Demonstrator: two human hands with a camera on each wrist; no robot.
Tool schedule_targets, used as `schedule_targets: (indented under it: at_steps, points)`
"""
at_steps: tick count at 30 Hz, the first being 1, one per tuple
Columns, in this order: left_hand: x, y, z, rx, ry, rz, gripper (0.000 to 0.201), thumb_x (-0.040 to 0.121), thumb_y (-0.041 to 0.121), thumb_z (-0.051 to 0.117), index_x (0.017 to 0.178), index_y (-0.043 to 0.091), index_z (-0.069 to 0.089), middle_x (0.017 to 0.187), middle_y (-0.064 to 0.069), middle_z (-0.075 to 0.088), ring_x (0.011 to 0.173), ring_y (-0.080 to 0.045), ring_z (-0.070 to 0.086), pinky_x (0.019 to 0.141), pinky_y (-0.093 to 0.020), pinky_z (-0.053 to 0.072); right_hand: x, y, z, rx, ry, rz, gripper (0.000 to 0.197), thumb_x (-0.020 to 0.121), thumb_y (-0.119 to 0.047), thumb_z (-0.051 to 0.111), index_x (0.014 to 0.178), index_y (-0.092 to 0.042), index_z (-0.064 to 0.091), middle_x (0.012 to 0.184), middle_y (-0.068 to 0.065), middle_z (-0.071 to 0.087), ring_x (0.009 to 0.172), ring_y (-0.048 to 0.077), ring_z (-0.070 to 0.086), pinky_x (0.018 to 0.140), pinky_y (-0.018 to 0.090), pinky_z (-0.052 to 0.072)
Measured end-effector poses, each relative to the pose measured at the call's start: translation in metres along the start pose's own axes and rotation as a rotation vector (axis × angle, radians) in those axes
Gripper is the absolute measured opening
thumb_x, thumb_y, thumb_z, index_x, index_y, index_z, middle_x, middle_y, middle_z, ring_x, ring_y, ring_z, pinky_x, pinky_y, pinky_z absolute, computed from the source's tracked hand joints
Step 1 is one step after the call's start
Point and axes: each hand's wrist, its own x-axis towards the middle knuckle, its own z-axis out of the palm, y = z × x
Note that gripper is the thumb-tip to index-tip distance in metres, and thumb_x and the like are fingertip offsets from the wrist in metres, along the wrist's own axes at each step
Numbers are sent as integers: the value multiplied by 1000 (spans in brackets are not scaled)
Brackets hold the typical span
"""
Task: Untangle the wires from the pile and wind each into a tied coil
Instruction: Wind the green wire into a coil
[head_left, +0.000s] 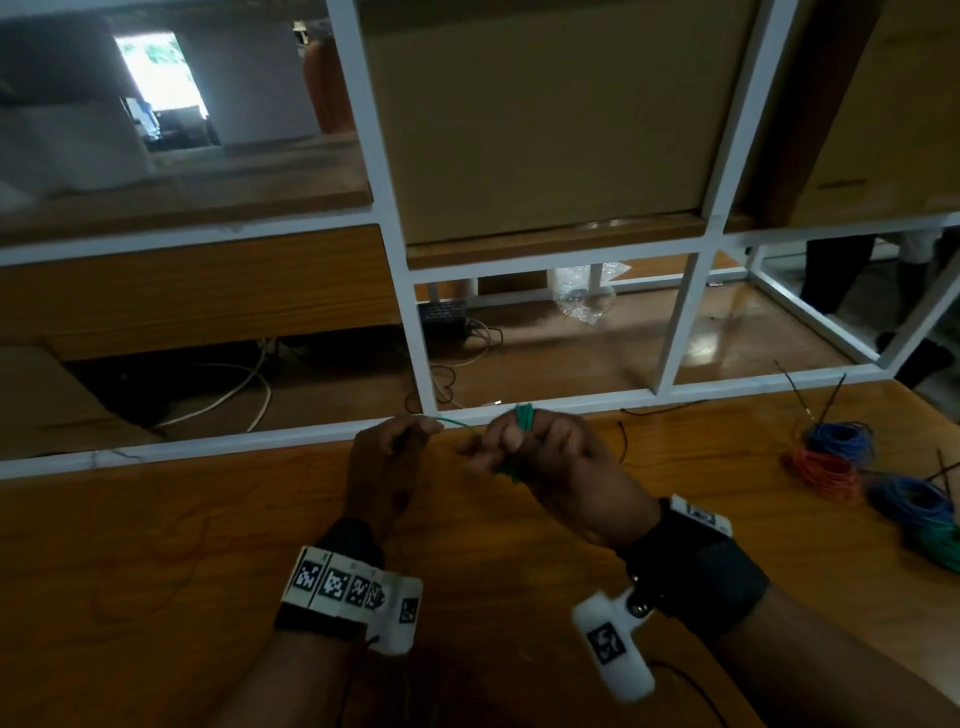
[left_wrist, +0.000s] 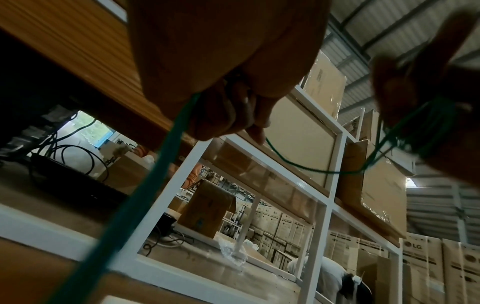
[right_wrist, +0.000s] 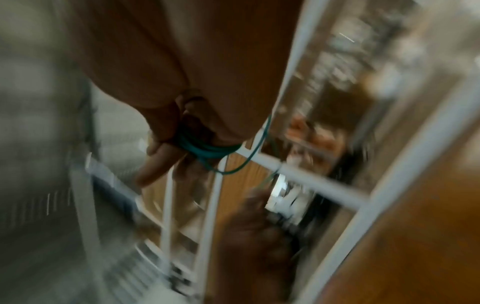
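Green wire (head_left: 521, 415). Coils at the desk's right edge: blue coil (head_left: 841, 440), orange-red coil (head_left: 826, 472), a second blue coil (head_left: 911, 499), green coil (head_left: 943, 543). Desk (head_left: 208, 545) orange-brown woodgrain. Shelf frame (head_left: 410, 291) white. Wrist bands (head_left: 337, 579) white with black square-code markers.

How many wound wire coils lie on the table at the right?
4: a blue wire coil, an orange one touching it, another blue nearer, a green at the frame edge; more may lie beyond.
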Motion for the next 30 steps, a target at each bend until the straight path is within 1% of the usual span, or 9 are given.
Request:
schedule_targets:
  at_steps: [3, 6, 8, 10, 14, 18, 22, 25, 30]
  points:
    - [3, -12, 2, 35, 9, -31, 25, 101, 30, 53, 96, 17, 74, 92, 3, 72, 86, -12, 65, 89, -48, 54, 6, -20, -3, 532, -12, 51, 17, 97, -18, 63, 101, -2, 68, 90, 15, 70, 115, 30, 66, 90, 31, 56]
    - [5, -22, -2, -23, 76, -162, 28, 101, 35, 51, 91, 23, 74, 64, 5, 61, 62, -15, 57, 83, -54, 53, 7, -27, -18, 637, -41, 160, 11, 97, -9, 59, 101, -1, 65, 76, 11, 68, 98, 27, 70, 86, 32, 58]
    - [8, -26, -6, -42, 156, -216, 26, 100, 37, 53, 87, 29, 74, 77, -15, 67, 77, -36, 63, 85, -57, 51, -1, -19, -28, 548, -100, 300, 10, 96, -10, 64, 101, -2, 64, 73, 9, 68, 90, 27, 69, 85, 33, 57]
    - [14, -26, -11, -83, 229, -256, 25, 99, 37, 55, 90, 25, 75, 101, -25, 68, 96, -41, 62, 83, -49, 53, -13, -5, -35, 425, -148, 412, 11, 98, -11, 60, 102, -1, 63, 73, 9, 66, 84, 26, 68, 86, 35, 52]
    - [21, -30, -14, -65, 199, -264, 23, 97, 33, 59, 95, 17, 76, 100, -3, 69, 101, -21, 61, 84, -32, 45, -28, 15, -42, 387, -164, 488, 14, 101, -11, 58, 101, 2, 62, 71, 11, 63, 82, 29, 67, 85, 37, 50]
    - [22, -34, -10, 129, -40, -184, 18, 91, 35, 66, 105, 24, 70, 109, 4, 67, 104, -22, 63, 90, -42, 53, -18, 11, -43, 396, -154, 460, 15, 96, -14, 66, 98, 1, 64, 70, 11, 62, 79, 27, 66, 85, 36, 51]
    - [17, -9, 1, 411, -58, 121, 51, 85, 63, 53, 126, 32, 60, 131, 4, 59, 123, -18, 49, 102, -44, 43, -6, 13, -42, 470, -94, 433, 18, 88, -16, 77, 96, -2, 67, 67, 8, 63, 82, 25, 67, 82, 32, 55]
    - [4, 25, 5, 168, -21, 292, 48, 89, 59, 51, 125, 28, 61, 127, 7, 60, 118, -7, 52, 95, -29, 45, 3, 14, -41, 630, -14, 408, 16, 88, -8, 76, 98, -1, 65, 74, 14, 61, 88, 28, 71, 76, 30, 60]
    - [-40, 59, 9, -288, -177, 73, 19, 90, 39, 67, 96, 21, 71, 88, 6, 70, 79, -10, 63, 66, -22, 52, 10, 7, -38, 888, 54, 406, 12, 99, 3, 49, 102, 5, 60, 80, 25, 61, 93, 40, 72, 75, 39, 64]
